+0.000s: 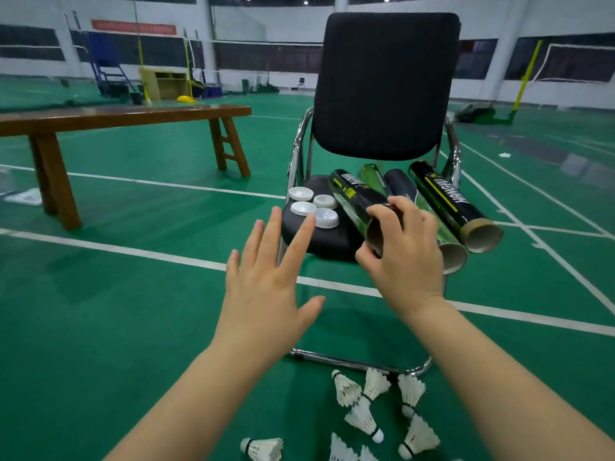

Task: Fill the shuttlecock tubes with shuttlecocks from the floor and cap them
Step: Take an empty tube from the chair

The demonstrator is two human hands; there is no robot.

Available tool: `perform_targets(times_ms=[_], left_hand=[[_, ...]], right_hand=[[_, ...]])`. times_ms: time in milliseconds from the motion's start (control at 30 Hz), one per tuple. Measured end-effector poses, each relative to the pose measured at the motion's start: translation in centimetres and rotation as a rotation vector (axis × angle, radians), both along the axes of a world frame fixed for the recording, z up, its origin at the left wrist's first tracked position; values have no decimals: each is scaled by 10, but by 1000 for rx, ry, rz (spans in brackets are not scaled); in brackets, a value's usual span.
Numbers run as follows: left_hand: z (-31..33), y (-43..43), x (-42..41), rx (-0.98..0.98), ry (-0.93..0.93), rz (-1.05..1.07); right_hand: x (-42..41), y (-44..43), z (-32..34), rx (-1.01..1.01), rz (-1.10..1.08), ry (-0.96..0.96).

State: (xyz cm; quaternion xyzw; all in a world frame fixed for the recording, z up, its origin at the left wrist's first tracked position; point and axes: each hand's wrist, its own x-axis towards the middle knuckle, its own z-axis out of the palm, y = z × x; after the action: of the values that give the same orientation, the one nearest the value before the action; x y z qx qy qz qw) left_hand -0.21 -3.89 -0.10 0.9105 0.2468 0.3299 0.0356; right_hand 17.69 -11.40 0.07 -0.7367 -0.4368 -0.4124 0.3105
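Observation:
Several dark shuttlecock tubes lie side by side on the seat of a black chair (319,242), open ends toward me. My right hand (404,251) grips the open end of the leftmost tube (352,201). The rightmost tube (456,207) reaches over the seat's front edge. Several white caps (314,207) sit on the left part of the seat. My left hand (269,277) hovers open with fingers spread, just in front of the caps and touching nothing. Several white feather shuttlecocks (376,407) lie scattered on the green floor below the chair.
A wooden bench (126,116) stands to the left. The chair's chrome frame (359,362) runs along the floor just behind the shuttlecocks. White court lines cross the green floor. Net posts and a cabinet stand far back.

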Motion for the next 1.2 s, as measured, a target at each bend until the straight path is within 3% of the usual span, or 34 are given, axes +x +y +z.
perform_targets(times_ms=[167,333,467,633,867,1067,1200], left_hand=[[15,-19,-12,26,23,-29],[36,-42,-34,124,-23,-60],[42,-65,-53,285,-124,-219],[47,-84,-90,291,2,-404],[23,-100,-124,81,223,-534],[-5,-112,-141,-38,297,-440],[-14,-104,-142,-17,338,-382]], right_hand=[[-52,-45,24,114,111,130],[-108,-90,36,57,193,237],[-146,-114,29,9,270,347],[-183,-136,16,7,445,528],[-216,-159,-5,-142,568,633],[-226,-164,-20,-294,629,743],[-223,-156,-29,-372,664,793]])
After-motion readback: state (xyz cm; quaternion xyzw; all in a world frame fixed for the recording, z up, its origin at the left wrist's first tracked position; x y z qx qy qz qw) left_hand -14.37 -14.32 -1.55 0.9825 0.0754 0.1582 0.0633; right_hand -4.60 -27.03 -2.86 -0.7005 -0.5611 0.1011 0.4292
